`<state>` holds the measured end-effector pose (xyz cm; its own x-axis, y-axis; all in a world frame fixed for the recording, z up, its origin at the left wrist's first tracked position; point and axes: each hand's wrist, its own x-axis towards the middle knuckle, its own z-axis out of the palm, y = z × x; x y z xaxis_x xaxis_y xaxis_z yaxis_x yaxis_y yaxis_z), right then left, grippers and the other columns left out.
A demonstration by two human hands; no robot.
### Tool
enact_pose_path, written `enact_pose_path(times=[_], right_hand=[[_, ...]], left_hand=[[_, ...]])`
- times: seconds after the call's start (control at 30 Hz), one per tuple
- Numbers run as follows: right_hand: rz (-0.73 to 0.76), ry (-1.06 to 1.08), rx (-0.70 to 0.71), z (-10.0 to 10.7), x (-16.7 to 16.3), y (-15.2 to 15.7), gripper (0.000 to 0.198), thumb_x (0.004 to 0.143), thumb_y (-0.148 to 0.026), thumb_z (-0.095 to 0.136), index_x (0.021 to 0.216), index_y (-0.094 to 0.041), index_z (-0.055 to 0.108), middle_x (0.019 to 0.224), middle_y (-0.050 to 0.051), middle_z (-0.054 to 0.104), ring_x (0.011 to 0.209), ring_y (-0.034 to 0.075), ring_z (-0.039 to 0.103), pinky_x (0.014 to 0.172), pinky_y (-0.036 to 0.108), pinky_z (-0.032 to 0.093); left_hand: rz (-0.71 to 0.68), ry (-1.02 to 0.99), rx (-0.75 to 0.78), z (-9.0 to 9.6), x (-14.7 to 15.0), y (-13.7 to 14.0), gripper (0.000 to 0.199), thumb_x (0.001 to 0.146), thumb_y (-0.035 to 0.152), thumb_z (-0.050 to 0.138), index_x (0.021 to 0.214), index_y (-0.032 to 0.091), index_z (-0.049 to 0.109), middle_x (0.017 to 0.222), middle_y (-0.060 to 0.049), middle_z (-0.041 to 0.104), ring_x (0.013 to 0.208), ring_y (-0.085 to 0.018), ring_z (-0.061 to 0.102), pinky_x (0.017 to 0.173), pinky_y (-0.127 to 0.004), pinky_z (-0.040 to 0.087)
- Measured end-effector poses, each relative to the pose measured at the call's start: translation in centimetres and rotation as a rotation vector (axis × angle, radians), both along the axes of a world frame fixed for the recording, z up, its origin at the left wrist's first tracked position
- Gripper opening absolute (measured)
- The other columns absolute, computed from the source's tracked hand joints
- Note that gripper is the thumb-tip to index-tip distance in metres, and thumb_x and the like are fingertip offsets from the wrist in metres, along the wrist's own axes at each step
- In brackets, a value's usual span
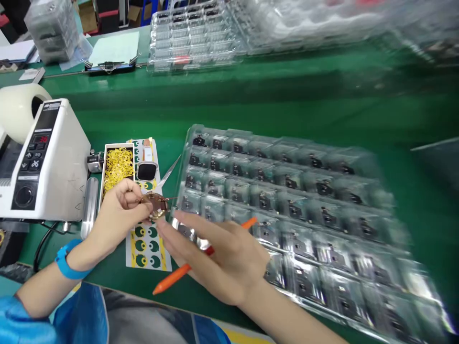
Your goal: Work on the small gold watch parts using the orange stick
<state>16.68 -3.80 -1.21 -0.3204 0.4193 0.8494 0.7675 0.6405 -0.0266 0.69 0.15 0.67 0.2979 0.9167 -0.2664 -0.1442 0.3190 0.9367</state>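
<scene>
My left hand (124, 210), with a blue band at the wrist, pinches a small round copper-brown part (157, 204) that looks like an electronic assembly with a thin wire. My right hand (222, 258) is blurred by motion; an orange pen-like stick (174, 278) runs through it, its ends sticking out on both sides. The right fingertips reach close to the round part; whether they touch it I cannot tell. Beneath the hands lies a sheet of yellow and green stickers (148, 260). A smartwatch (147, 170) rests on that sheet's upper end.
A large clear plastic tray (311, 148) with small black parts in its pockets covers the right side. At left stand a white tape dispenser (68, 162) and a box of yellow rubber bands (119, 165). Tweezers (169, 172) lie nearby. More trays (195, 43) and a clipboard (114, 50) are behind.
</scene>
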Motion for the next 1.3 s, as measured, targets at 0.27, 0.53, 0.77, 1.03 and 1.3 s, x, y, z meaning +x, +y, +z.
enact_pose_path(times=[0.27, 0.53, 0.77, 1.03, 1.3], right_hand=[[-0.012, 0.057, -0.125, -0.8, 0.0, 1.3, 0.008, 0.09, -0.009, 0.059, 0.093, -0.016, 0.061, 0.085, 0.009, 0.075, 0.057, 0.016, 0.062, 0.047, 0.028, 0.046], [0.072, 0.098, -0.233, -1.0, 0.2, 1.1, 0.012, 0.087, -0.004, 0.059, 0.095, -0.013, 0.061, 0.083, 0.013, 0.075, 0.06, 0.018, 0.064, 0.049, 0.029, 0.048], [0.127, -0.069, -0.196, -0.8, 1.0, 1.4, 0.011, 0.091, -0.007, 0.054, 0.095, -0.011, 0.063, 0.086, 0.012, 0.075, 0.057, 0.016, 0.06, 0.049, 0.028, 0.047], [0.066, -0.065, -0.139, -1.4, 0.1, 1.1, 0.008, 0.091, -0.007, 0.055, 0.095, -0.01, 0.061, 0.084, 0.014, 0.073, 0.061, 0.019, 0.062, 0.052, 0.029, 0.047], [0.026, 0.014, -0.085, -1.6, -0.6, 1.0, 0.005, 0.091, -0.007, 0.056, 0.092, -0.01, 0.06, 0.078, 0.013, 0.072, 0.058, 0.019, 0.062, 0.05, 0.029, 0.048]], left_hand=[[-0.055, -0.026, 0.028, -0.2, 0.4, -1.7, 0.019, 0.082, 0.012, 0.061, 0.099, 0.018, 0.055, 0.067, 0.003, 0.065, 0.06, -0.01, 0.064, 0.06, -0.017, 0.053], [-0.089, 0.333, 0.322, -0.2, -0.1, -2.4, 0.021, 0.089, 0.016, 0.051, 0.108, 0.019, 0.058, 0.071, 0.0, 0.065, 0.059, -0.014, 0.061, 0.055, -0.024, 0.049], [-0.111, 0.367, 0.277, -0.3, 0.0, -2.5, 0.019, 0.089, 0.02, 0.048, 0.106, 0.017, 0.057, 0.066, 0.001, 0.063, 0.055, -0.015, 0.059, 0.051, -0.025, 0.049], [-0.063, 0.451, 0.473, -1.4, 0.1, -3.0, 0.021, 0.088, 0.016, 0.048, 0.107, 0.018, 0.058, 0.08, -0.004, 0.07, 0.066, -0.017, 0.066, 0.058, -0.026, 0.053], [-0.053, 0.391, 0.408, -1.8, 0.3, -3.2, 0.017, 0.088, 0.02, 0.047, 0.102, 0.017, 0.057, 0.076, -0.004, 0.066, 0.064, -0.017, 0.064, 0.061, -0.029, 0.052]])
